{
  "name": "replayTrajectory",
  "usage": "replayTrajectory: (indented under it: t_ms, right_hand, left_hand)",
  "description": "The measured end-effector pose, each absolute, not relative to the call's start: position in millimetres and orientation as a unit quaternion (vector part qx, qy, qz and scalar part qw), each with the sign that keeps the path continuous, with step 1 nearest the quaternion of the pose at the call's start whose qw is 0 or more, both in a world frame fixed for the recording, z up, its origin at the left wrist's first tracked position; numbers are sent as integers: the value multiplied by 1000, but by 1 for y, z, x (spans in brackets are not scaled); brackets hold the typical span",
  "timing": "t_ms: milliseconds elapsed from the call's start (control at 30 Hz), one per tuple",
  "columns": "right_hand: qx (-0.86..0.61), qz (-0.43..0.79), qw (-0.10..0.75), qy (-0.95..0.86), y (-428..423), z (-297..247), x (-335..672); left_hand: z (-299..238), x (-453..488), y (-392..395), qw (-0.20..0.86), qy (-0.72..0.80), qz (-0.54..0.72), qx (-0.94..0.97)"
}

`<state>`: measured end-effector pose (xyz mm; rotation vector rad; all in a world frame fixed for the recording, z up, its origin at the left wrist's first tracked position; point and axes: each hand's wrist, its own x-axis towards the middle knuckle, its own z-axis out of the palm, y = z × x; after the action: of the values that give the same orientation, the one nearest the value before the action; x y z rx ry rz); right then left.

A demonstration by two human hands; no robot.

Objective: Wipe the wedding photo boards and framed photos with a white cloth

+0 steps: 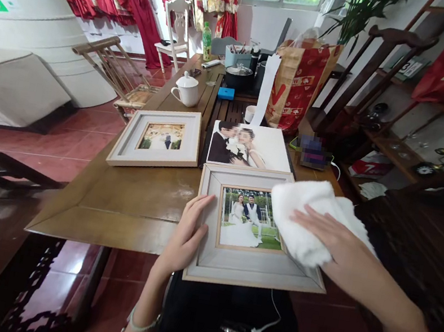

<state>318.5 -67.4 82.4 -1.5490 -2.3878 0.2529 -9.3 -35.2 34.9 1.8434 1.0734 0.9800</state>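
A pale framed wedding photo [231,259] lies at the near edge of the wooden table [132,207], partly over my lap. My left hand [188,234] grips its left border, fingers spread on the frame. My right hand [332,243] presses a white cloth [308,215] flat onto the frame's right side, covering part of the glass. A second framed photo [158,139] lies further back on the left. An unframed wedding print [251,145] lies just behind the near frame.
A white lidded mug [186,90], a blue box [226,93], a black pot [239,76] and a red-and-gold bag [299,82] stand further back. Chairs stand left of the table. Dark wooden shelving [403,135] lines the right. Red garments hang at the back.
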Motion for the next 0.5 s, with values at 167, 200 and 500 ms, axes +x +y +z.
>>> replayTrajectory:
  t_ms: [167, 200, 500]
  right_hand:
    - [-549, 16, 234, -802, 1, 62, 304]
    - [-548, 11, 226, -806, 7, 60, 302]
    - [-418, 178, 125, -882, -61, 82, 271]
  left_hand:
    - [36, -9, -36, 389, 423, 385, 722]
    - [37, -9, -36, 388, 424, 385, 722]
    - [35, -8, -36, 379, 430, 383, 724]
